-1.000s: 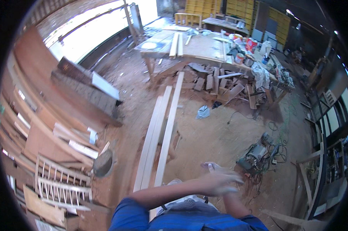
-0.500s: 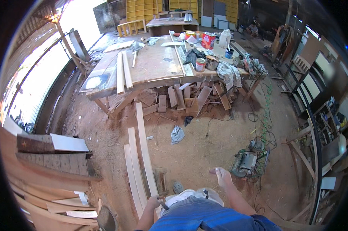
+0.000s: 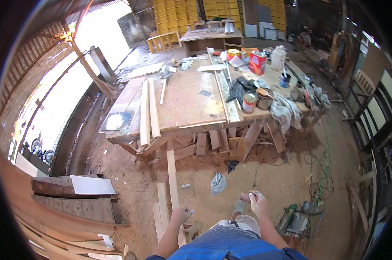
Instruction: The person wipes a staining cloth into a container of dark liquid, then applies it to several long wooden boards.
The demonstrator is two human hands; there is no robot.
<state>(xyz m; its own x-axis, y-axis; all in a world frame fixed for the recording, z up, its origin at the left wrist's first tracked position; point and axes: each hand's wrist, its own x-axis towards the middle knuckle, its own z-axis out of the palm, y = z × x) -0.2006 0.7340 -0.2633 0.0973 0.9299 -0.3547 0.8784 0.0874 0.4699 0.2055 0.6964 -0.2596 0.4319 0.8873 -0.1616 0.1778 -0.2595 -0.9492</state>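
Observation:
My left hand [image 3: 181, 215] is closed in a fist above a long pale wooden strip [image 3: 173, 177]. A small bit shows at its finger end, too small to name. My right hand [image 3: 258, 203] is raised in front of me with the fingers pinched together. At its fingertips is a small brownish piece [image 3: 245, 198], whose kind I cannot make out. Two more pale strips [image 3: 162, 201] lie on the dirt floor beside the long one. One sandalled foot [image 3: 238, 207] shows below my right hand.
Ahead stands a wooden workbench [image 3: 187, 104] with two strips [image 3: 153, 108], paint cans [image 3: 249, 102] and rags on it. Wood offcuts [image 3: 213, 141] are heaped beneath. A machine with a motor [image 3: 298, 220] and cables lie at right. Stacked boards [image 3: 74, 208] stand at left.
The view has shifted forward, and the bench appears nearer. My left hand has risen from beside my body. My right hand's fingers have drawn closer together.

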